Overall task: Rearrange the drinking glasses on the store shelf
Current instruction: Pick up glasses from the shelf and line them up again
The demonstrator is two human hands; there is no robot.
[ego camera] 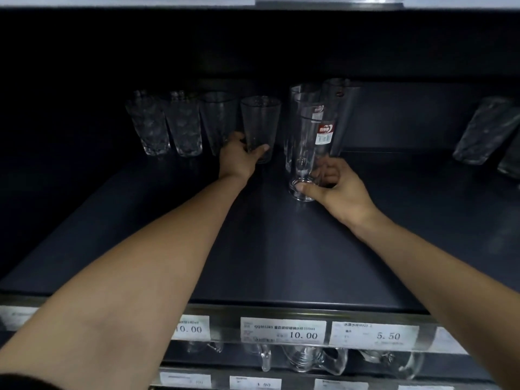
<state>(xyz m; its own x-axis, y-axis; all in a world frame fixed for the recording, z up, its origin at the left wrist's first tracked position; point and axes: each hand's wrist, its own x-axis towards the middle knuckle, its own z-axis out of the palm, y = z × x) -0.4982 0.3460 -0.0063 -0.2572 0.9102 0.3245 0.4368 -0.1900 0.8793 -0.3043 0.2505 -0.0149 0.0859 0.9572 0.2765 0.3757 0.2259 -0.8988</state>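
Two upright glasses are held on the shelf (281,249).
The tapered glass (260,125) is clasped low by the left grip (237,157), the tall glass (306,147) by the right grip (343,190); both long axes vertical, mouths up.

Two dimpled tumblers (149,128), two plain tumblers (260,122) — at least three tall glasses (305,153).

Shop: price tags (283,332) on shelf edge (365,315), glassware rows.
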